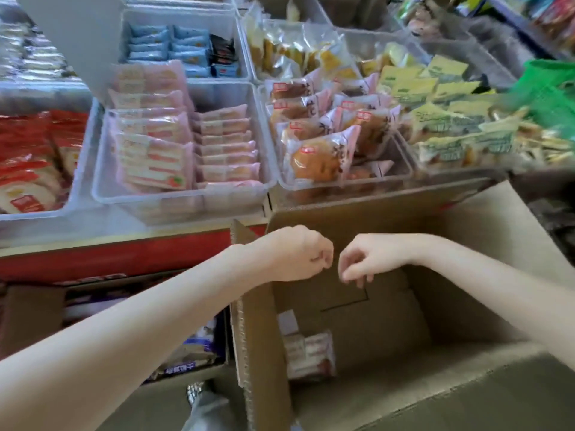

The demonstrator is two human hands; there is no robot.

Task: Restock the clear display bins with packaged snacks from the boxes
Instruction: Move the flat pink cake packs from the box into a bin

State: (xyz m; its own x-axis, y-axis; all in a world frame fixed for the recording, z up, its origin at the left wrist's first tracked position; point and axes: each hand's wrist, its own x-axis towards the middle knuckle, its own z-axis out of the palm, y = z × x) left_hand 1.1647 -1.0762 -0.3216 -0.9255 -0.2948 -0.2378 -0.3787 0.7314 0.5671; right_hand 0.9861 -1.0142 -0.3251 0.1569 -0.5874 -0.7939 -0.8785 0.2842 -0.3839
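Below both hands, at about 6 o'clock from them, a small stack of pink-and-white snack packs [309, 356] lies at the bottom of the open cardboard box [485, 231], tucked against its left wall. As best I can tell through the blur, the long axis of the packs runs roughly 9 to 3 o'clock.

My left hand [298, 253] hovers over the box's left flap with its fingers curled into a loose fist, and I see nothing in it. My right hand [364, 259] hangs just beside it, above the box mouth, fingers drooping and loosely curled, also holding nothing. The two are near each other but apart. I judge the left hand slightly nearer the packs, since they sit on its side of the box.

At 12 o'clock from the hands, on a red-edged counter, stand clear bins. The pink-pack bin [102, 188] at 11 o'clock holds matching packs in rows, with some room at its right side. The bun bin [401, 178] beside it looks full. A second box [34, 315] with purple packets sits at 8 o'clock.
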